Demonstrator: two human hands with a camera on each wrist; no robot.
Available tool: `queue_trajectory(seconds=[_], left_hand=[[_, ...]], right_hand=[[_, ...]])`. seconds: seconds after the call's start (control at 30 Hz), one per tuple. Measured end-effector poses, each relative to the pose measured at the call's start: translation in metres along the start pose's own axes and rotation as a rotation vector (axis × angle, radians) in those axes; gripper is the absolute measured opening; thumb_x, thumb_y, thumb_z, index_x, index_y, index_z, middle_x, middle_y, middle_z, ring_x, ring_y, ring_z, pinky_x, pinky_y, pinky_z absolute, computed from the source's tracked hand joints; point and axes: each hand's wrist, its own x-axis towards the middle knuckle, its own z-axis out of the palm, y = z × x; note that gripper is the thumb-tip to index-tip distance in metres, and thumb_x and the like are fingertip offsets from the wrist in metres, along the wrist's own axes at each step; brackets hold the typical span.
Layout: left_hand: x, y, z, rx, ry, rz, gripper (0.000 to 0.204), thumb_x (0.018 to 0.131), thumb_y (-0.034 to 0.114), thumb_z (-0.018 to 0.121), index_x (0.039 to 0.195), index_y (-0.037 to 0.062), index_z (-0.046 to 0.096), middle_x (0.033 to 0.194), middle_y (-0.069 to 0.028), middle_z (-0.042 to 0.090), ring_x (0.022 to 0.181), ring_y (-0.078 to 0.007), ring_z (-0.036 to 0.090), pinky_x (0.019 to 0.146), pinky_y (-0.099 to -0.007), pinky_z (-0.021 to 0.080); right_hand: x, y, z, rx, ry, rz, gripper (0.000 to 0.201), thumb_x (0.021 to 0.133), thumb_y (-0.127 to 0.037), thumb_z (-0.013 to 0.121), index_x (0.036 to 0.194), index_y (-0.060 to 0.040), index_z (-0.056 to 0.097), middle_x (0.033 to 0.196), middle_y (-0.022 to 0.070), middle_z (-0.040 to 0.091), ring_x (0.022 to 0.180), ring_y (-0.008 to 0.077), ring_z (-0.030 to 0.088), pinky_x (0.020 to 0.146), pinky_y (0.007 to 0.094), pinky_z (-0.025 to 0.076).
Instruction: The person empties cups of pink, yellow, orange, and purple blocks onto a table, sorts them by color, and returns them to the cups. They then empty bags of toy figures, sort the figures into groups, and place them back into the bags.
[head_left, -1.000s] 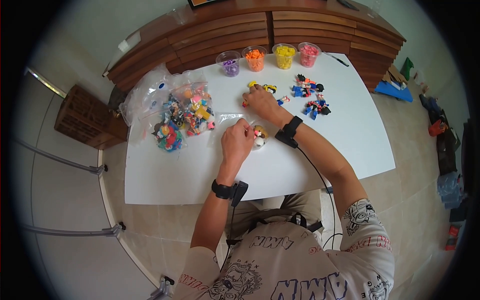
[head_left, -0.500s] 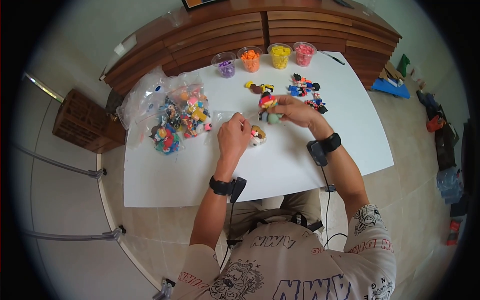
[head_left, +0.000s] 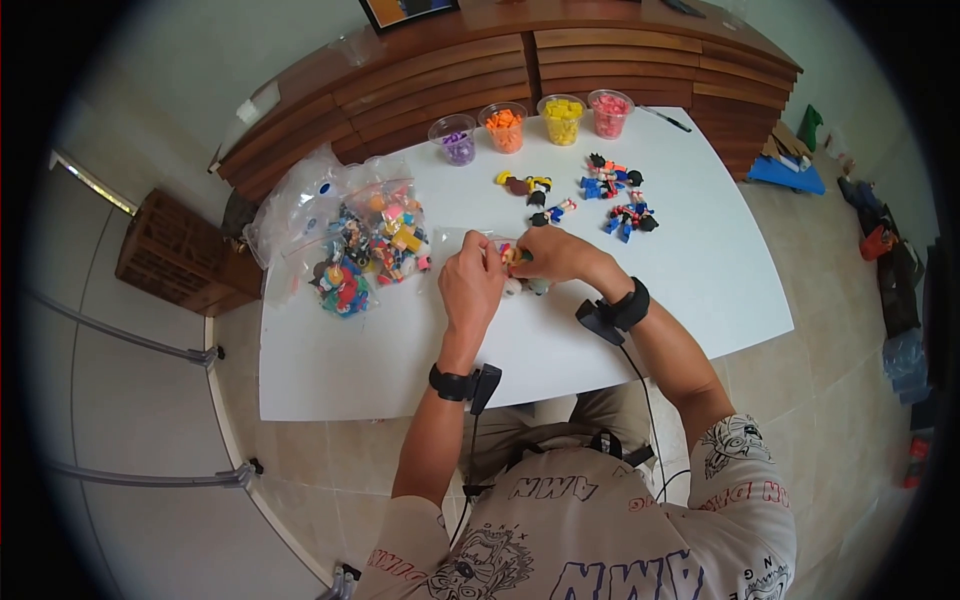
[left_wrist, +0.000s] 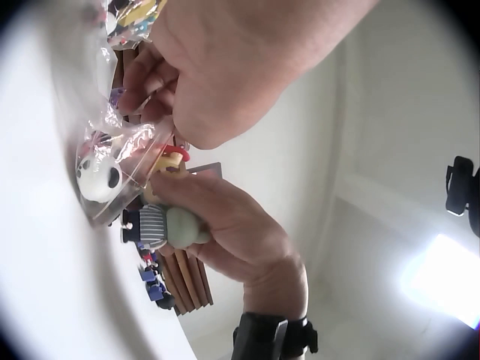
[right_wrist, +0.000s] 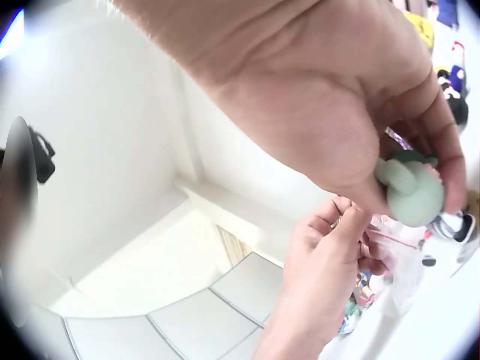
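My left hand [head_left: 470, 285] pinches the edge of a clear zip bag [left_wrist: 139, 176] near the table's middle. Inside the bag is a panda-headed figure [left_wrist: 97, 181], white with black patches. Right beside the bag's mouth, my right hand [head_left: 562, 256] holds small toy figures. One has a pale green head [right_wrist: 416, 201] and a striped body [left_wrist: 154, 225]. Another, yellow and red [left_wrist: 171, 160], shows by the fingertips at the bag's opening, partly hidden by the hand and plastic.
Filled bags of figures [head_left: 400, 240] lie to the left, by crumpled clear plastic [head_left: 300, 195]. Several loose figures [head_left: 630, 215] lie on the white table [head_left: 700, 280] at right. Cups of purple [head_left: 458, 145], orange [head_left: 505, 130], yellow [head_left: 562, 120] and pink pieces [head_left: 610, 115] line the far edge.
My right hand has picked up figures from the far middle of the table and brought them back toward me to the bag. The left hand has stayed at the bag.
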Motion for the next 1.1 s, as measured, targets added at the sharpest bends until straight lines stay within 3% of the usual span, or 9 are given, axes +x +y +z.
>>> queue_trajectory(seconds=[0.1,0.3,0.47,0.53,0.67,0.73,0.77,0.87,1.1], left_hand=[[0.000,0.004,-0.001,-0.017,-0.003,0.022,0.012,0.098,0.011,0.065,0.091,0.0035,0.061,0.059,-0.0118,0.062,0.053,-0.0327,0.063,0.053,-0.0453,0.046],[-0.002,-0.006,-0.006,-0.046,-0.019,-0.040,0.012,0.099,0.012,0.065,0.092,0.0033,0.061,0.061,-0.0126,0.065,0.053,-0.0320,0.064,0.053,-0.0444,0.046],[-0.003,-0.011,0.002,-0.072,-0.010,-0.076,0.012,0.099,0.013,0.065,0.093,0.0037,0.062,0.063,-0.0136,0.066,0.057,-0.0323,0.067,0.055,-0.0449,0.048],[-0.005,-0.011,0.004,-0.061,-0.012,-0.140,0.009,0.098,0.013,0.063,0.094,0.0053,0.061,0.070,-0.0174,0.069,0.068,-0.0426,0.069,0.063,-0.0528,0.052],[-0.013,-0.020,0.003,0.028,-0.081,-0.089,0.008,0.097,0.012,0.064,0.095,0.0051,0.061,0.072,-0.0171,0.070,0.068,-0.0404,0.069,0.062,-0.0496,0.052],[-0.017,-0.025,0.010,0.074,-0.075,-0.046,0.007,0.097,0.011,0.063,0.095,0.0051,0.060,0.075,-0.0183,0.070,0.071,-0.0435,0.069,0.064,-0.0522,0.052],[-0.016,-0.025,0.010,0.073,-0.075,-0.047,0.007,0.097,0.011,0.063,0.095,0.0051,0.060,0.075,-0.0183,0.070,0.071,-0.0435,0.069,0.064,-0.0522,0.052],[-0.016,-0.022,0.009,0.101,-0.087,-0.051,0.007,0.097,0.011,0.063,0.095,0.0050,0.060,0.075,-0.0189,0.070,0.073,-0.0442,0.070,0.065,-0.0536,0.052],[-0.015,-0.027,0.005,0.099,-0.121,-0.070,0.010,0.097,0.012,0.064,0.095,0.0034,0.060,0.077,-0.0202,0.071,0.074,-0.0446,0.070,0.066,-0.0533,0.053]], right_hand=[[0.007,-0.001,-0.008,0.095,-0.102,0.013,0.046,0.091,-0.033,0.077,0.111,0.0082,0.073,0.090,0.0200,0.076,0.081,0.0307,0.076,0.074,0.0392,0.060],[0.023,0.022,0.007,0.730,0.258,-0.056,0.030,0.096,-0.023,0.075,0.103,0.0062,0.070,0.091,0.0133,0.076,0.076,0.0252,0.072,0.072,0.0380,0.059],[0.020,-0.016,0.070,0.618,0.709,-0.198,0.021,0.100,-0.016,0.066,0.108,0.0031,0.067,0.102,0.0201,0.071,0.089,0.0341,0.071,0.078,0.0425,0.056],[0.009,-0.028,0.075,0.528,0.760,-0.247,0.019,0.101,-0.007,0.058,0.117,0.0008,0.064,0.114,0.0233,0.066,0.096,0.0408,0.067,0.083,0.0464,0.053],[0.017,-0.002,0.075,0.728,0.677,-0.298,0.021,0.100,-0.006,0.058,0.119,0.0007,0.065,0.115,0.0235,0.066,0.099,0.0394,0.068,0.085,0.0454,0.054],[0.014,0.015,0.069,0.518,0.836,-0.242,0.024,0.100,-0.005,0.059,0.122,0.0038,0.064,0.106,0.0173,0.071,0.088,0.0257,0.074,0.077,0.0344,0.059],[0.011,0.027,0.066,0.517,0.836,-0.242,0.024,0.100,-0.005,0.059,0.122,0.0038,0.064,0.106,0.0173,0.071,0.088,0.0257,0.074,0.077,0.0344,0.059],[-0.010,0.033,0.047,0.554,0.358,0.087,0.023,0.098,-0.009,0.062,0.114,0.0065,0.068,0.079,0.0117,0.073,0.062,0.0199,0.072,0.063,0.0323,0.058],[-0.002,0.016,0.046,0.641,0.171,0.155,0.025,0.090,-0.014,0.068,0.081,0.0088,0.072,0.062,0.0101,0.069,0.051,0.0189,0.068,0.048,0.0318,0.057]])
